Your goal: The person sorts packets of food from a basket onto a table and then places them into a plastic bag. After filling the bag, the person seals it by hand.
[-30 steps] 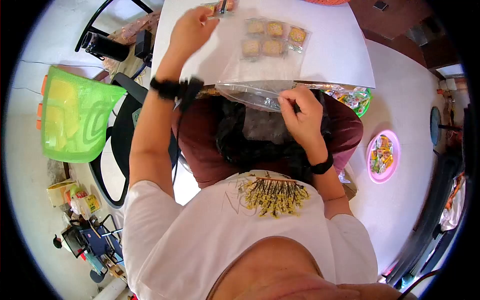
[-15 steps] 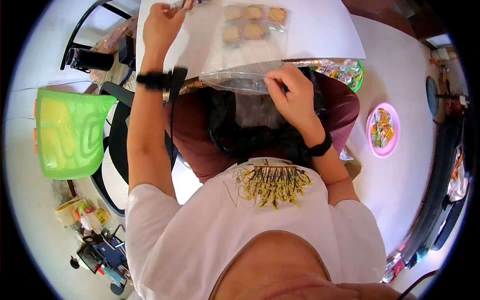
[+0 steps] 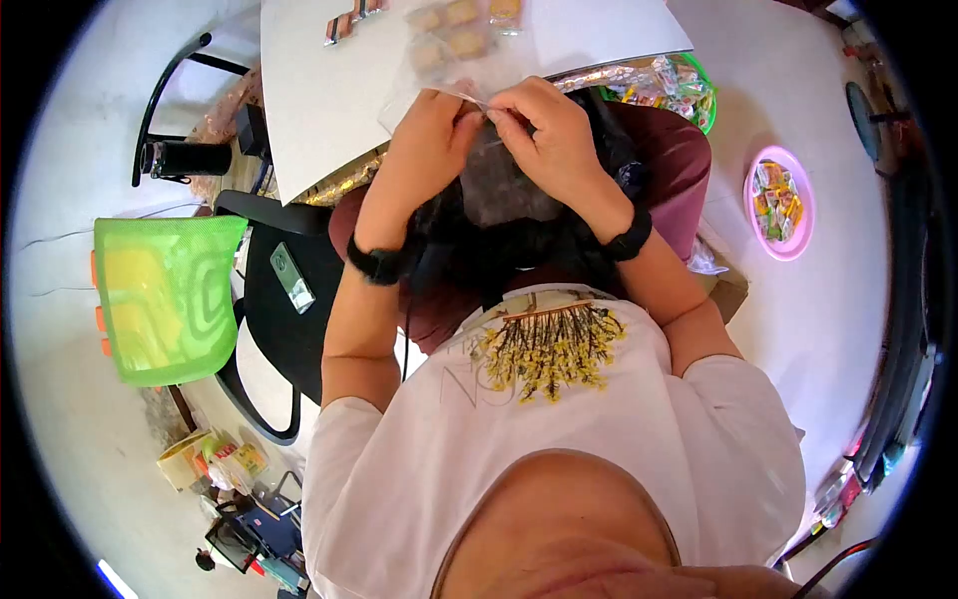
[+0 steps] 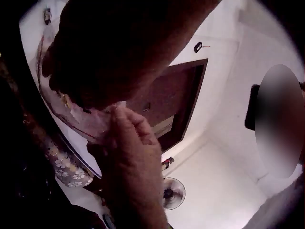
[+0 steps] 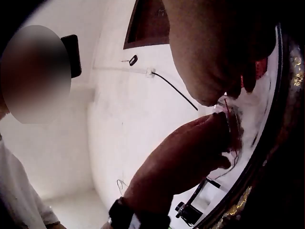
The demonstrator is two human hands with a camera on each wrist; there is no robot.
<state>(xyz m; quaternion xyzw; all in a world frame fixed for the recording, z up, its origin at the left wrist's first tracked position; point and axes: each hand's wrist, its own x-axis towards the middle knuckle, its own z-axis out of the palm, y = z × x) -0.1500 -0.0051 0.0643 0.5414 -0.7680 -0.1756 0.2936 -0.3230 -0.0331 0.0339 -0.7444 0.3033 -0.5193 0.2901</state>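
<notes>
A clear plastic bag [image 3: 509,58] lies on the white table [image 3: 319,110] with several square, biscuit-like pieces [image 3: 467,40] flat inside, its mouth toward the person. At the left of that mouth my left hand [image 3: 424,155] has curled fingers gripping the edge. My right hand [image 3: 554,140] pinches the rim beside it, the fingertips of both hands close together. Two small wrapped packets [image 3: 339,28] lie on the table left of the bag. Seen from the left wrist, my right hand [image 4: 136,162] pinches thin film. Whether my left fingers also hold a packet is hidden.
Below the table's right edge stands a green basket [image 3: 711,105] of wrapped items. A pink basin [image 3: 810,215] of packets is on the floor at right. A black chair seat [image 3: 269,344] holding a phone [image 3: 291,278] is at left. Dark plastic [image 3: 449,225] covers the lap.
My left hand has come back from beside the small packets to the bag's mouth and now grips its edge. My right hand has kept its pinch. The head view has shifted.
</notes>
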